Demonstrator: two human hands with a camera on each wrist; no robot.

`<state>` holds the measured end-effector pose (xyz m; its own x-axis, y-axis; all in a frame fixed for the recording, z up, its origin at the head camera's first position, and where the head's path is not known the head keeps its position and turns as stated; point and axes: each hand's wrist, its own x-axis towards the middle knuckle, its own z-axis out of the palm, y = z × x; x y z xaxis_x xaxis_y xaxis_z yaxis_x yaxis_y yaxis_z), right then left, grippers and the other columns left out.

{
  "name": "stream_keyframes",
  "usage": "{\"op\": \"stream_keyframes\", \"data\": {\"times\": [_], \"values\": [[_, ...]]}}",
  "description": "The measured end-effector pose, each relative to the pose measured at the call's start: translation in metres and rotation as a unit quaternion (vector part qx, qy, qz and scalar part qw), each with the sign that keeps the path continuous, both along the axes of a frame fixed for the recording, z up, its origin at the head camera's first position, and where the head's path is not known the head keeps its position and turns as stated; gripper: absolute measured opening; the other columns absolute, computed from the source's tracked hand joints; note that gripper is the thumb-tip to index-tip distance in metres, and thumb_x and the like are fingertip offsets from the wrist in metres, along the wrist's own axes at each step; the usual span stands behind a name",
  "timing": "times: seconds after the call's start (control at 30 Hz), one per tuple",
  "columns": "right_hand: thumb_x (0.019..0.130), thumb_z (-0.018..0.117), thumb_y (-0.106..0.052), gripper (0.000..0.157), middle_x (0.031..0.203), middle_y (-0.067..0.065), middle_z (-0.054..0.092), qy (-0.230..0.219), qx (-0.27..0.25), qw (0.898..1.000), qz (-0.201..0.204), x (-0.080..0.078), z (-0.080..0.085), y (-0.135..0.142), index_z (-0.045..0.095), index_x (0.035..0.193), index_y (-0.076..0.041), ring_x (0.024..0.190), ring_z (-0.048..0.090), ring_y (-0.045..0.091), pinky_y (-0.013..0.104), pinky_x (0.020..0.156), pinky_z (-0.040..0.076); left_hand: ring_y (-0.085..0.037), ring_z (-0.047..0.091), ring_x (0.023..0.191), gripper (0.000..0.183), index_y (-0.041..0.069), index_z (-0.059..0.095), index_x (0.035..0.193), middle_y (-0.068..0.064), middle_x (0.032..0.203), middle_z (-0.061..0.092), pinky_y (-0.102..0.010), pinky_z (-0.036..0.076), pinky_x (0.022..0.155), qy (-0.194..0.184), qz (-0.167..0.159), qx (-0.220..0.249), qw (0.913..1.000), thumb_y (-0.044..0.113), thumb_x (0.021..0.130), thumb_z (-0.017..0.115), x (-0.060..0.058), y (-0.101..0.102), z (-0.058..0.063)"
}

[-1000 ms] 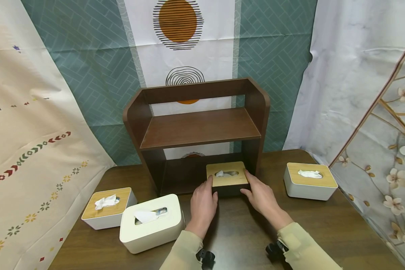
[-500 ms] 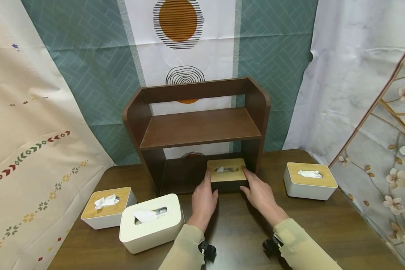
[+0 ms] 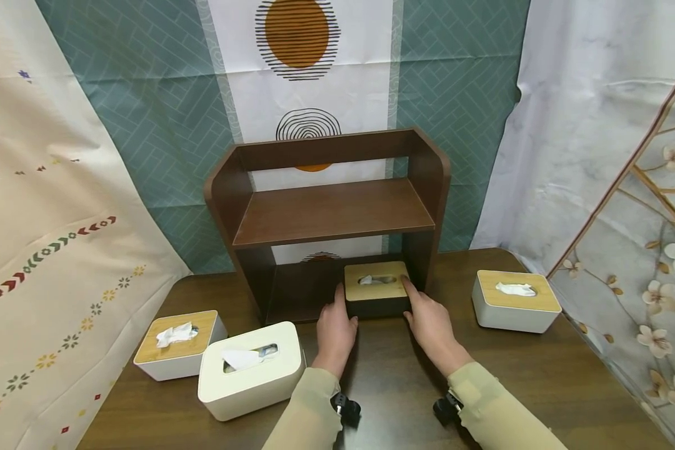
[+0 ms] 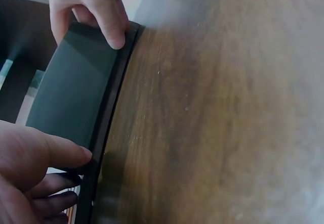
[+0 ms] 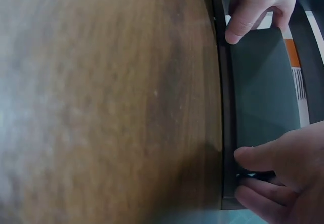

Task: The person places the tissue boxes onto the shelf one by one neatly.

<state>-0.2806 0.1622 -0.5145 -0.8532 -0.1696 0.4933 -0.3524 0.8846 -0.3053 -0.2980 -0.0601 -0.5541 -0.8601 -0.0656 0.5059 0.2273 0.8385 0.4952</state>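
Both hands are at a tissue box (image 3: 375, 289) with a dark body and a pale wooden lid, on the lower right level of a brown shelf unit (image 3: 337, 209). My left hand (image 3: 335, 334) holds its left front corner, index finger along the side, thumb by the front. The right hand (image 3: 432, 326) grips the opposite corner, index finger at the lid's edge. In the left wrist view, the left thumb (image 4: 76, 154) lies at the box's dark front face (image 4: 76, 77); below it, the other fingers extend past the side. The right thumb (image 5: 248, 155) meets the front in the right wrist view.
A cream tissue box (image 3: 253, 369) stands left of the left hand on the wooden table (image 3: 388, 381). Beyond it is a white tissue box (image 3: 177, 344) with a wooden lid. Another white one (image 3: 516, 301) is to the right. Patterned cloths (image 3: 455, 125) hang behind and beside the table.
The dark tissue box has moved back, farther into the lower shelf level, with both hands following. The left hand now lies lower along the box's side. The other boxes have stayed put.
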Motion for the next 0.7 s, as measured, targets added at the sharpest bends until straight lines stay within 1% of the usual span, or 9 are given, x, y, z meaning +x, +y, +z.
{"op": "stream_keyframes", "data": {"times": [0.1,0.13,0.2,0.23,0.37,0.4,0.47,0.6,0.7], "values": [[0.084,0.096,0.0,0.089,0.105,0.022,0.078,0.014,0.008,1.0,-0.009,-0.001,0.0,-0.002,0.053,0.161,-0.006,0.074,0.074,0.041,0.059,0.063,0.06,-0.048,0.073,0.096,0.09,-0.001,0.057,0.151,-0.02,0.098,0.079,-0.06,0.061,0.075,0.011,0.002,0.002,0.9999,0.005,0.074,0.102,-0.007,0.0,-0.006],[0.083,0.096,-0.001,0.088,0.103,0.021,0.078,0.019,0.011,1.0,-0.013,-0.001,0.0,-0.003,0.054,0.16,-0.006,0.071,0.073,0.041,0.058,0.06,0.059,-0.049,0.073,0.099,0.087,-0.003,0.059,0.149,-0.021,0.1,0.079,-0.062,0.061,0.08,0.012,0.001,0.002,0.9999,0.003,0.074,0.101,-0.005,0.0,-0.003],[0.083,0.097,-0.003,0.088,0.098,0.02,0.077,0.029,0.02,0.999,-0.023,-0.001,0.0,-0.004,0.055,0.159,-0.008,0.064,0.07,0.039,0.057,0.055,0.058,-0.049,0.074,0.099,0.079,-0.005,0.063,0.141,-0.021,0.099,0.079,-0.062,0.061,0.084,0.024,0.001,-0.007,0.9997,0.002,0.072,0.101,-0.005,0.001,0.0],[0.082,0.098,-0.003,0.087,0.095,0.019,0.076,0.033,0.023,0.999,-0.028,-0.001,0.0,-0.004,0.056,0.159,-0.008,0.062,0.069,0.039,0.057,0.054,0.057,-0.049,0.074,0.1,0.074,-0.005,0.066,0.137,-0.021,0.1,0.079,-0.062,0.061,0.086,0.027,0.0,-0.01,0.9996,0.002,0.072,0.101,-0.003,0.001,0.002],[0.08,0.099,-0.002,0.087,0.084,0.017,0.071,0.049,0.03,0.998,-0.036,-0.003,0.001,-0.006,0.058,0.156,-0.009,0.058,0.066,0.038,0.057,0.05,0.055,-0.05,0.074,0.098,0.06,-0.008,0.071,0.124,-0.022,0.098,0.079,-0.061,0.061,0.089,0.032,0.006,-0.031,0.999,0.0,0.072,0.1,0.007,0.003,0.019],[0.079,0.099,-0.002,0.088,0.082,0.016,0.07,0.05,0.03,0.998,-0.035,-0.004,0.001,-0.006,0.059,0.156,-0.009,0.058,0.066,0.039,0.057,0.05,0.055,-0.05,0.074,0.098,0.058,-0.008,0.072,0.122,-0.023,0.098,0.079,-0.06,0.06,0.091,0.029,0.01,-0.035,0.9989,0.001,0.073,0.1,0.008,0.004,0.021],[0.078,0.1,-0.001,0.088,0.081,0.016,0.069,0.052,0.032,0.998,-0.035,-0.006,0.002,-0.007,0.059,0.155,-0.008,0.058,0.066,0.039,0.057,0.05,0.055,-0.052,0.073,0.102,0.055,-0.01,0.072,0.123,-0.024,0.101,0.079,-0.06,0.059,0.097,0.014,0.011,-0.034,0.9993,0.001,0.076,0.099,0.013,0.005,0.031],[0.076,0.101,-0.002,0.088,0.079,0.016,0.069,0.05,0.038,0.997,-0.043,-0.009,0.003,-0.008,0.06,0.154,-0.01,0.056,0.066,0.039,0.057,0.049,0.054,-0.049,0.074,0.105,0.054,-0.01,0.072,0.124,-0.024,0.105,0.079,-0.056,0.054,0.109,-0.009,0.013,-0.041,0.9991,0.003,0.079,0.099,0.012,0.005,0.033],[0.075,0.102,-0.003,0.089,0.078,0.016,0.068,0.048,0.044,0.997,-0.05,-0.01,0.004,-0.009,0.061,0.153,-0.011,0.056,0.066,0.038,0.056,0.047,0.053,-0.048,0.075,0.105,0.055,-0.009,0.072,0.124,-0.023,0.105,0.08,-0.055,0.052,0.111,-0.01,0.013,-0.043,0.999,0.005,0.079,0.1,0.011,0.005,0.034]]}}
